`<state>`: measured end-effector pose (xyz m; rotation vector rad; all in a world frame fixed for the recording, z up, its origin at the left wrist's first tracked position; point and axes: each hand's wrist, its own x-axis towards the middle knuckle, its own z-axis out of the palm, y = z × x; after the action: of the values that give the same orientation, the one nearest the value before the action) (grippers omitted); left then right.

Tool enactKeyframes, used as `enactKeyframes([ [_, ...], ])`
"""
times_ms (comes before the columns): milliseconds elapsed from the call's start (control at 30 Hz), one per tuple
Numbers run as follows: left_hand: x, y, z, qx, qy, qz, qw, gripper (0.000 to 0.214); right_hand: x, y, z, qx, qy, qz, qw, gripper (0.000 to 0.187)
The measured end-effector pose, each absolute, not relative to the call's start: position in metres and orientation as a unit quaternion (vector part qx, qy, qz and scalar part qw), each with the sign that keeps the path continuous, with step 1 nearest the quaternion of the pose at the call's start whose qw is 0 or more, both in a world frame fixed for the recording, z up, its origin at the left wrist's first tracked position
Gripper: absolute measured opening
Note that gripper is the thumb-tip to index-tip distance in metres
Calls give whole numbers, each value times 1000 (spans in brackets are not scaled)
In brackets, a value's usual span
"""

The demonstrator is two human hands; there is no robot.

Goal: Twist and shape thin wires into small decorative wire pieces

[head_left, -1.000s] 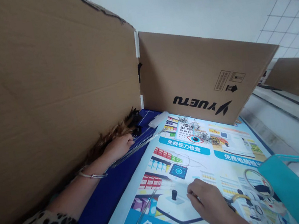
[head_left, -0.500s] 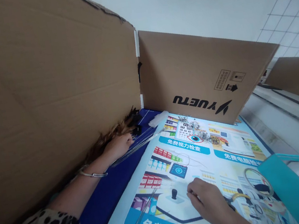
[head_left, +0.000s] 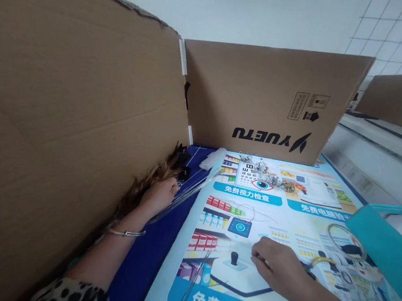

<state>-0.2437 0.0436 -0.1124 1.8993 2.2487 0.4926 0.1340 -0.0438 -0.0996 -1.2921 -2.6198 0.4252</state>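
My left hand [head_left: 160, 197] is closed beside a heap of brown and black feathers [head_left: 151, 176] along the cardboard wall. A bundle of long thin silver wires [head_left: 192, 188] runs right beside its fingers; what they hold, if anything, is hidden. Over the printed poster [head_left: 235, 238], my right hand [head_left: 277, 264] has its fingers curled in, with the fingertips tucked from sight. A few thin metal rods [head_left: 193, 282] lie to its left. On its right are a wire ring [head_left: 347, 244] and a yellow-handled tool [head_left: 321, 260], partly behind the wrist.
Tall cardboard panels stand at the left [head_left: 60, 102] and back [head_left: 272, 91]. Tangled silver wire pieces [head_left: 262, 168] lie at the poster's far end, near a translucent plastic piece [head_left: 212, 159]. A teal sheet or case [head_left: 397, 245] is at the right.
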Motion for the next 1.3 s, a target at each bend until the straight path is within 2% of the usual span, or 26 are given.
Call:
enactKeyframes([
  [600, -232, 38, -121, 695, 699, 99, 136, 13, 133, -42, -100, -433, -886, 138, 87, 15],
  [1067, -211, 31, -125, 686, 721, 46, 87, 16, 133, -42, -99, -430, -885, 147, 97, 16],
  [1300, -219, 26, -109, 691, 719, 37, 72, 18, 134, -41, -100, -432, -885, 150, 89, 16],
])
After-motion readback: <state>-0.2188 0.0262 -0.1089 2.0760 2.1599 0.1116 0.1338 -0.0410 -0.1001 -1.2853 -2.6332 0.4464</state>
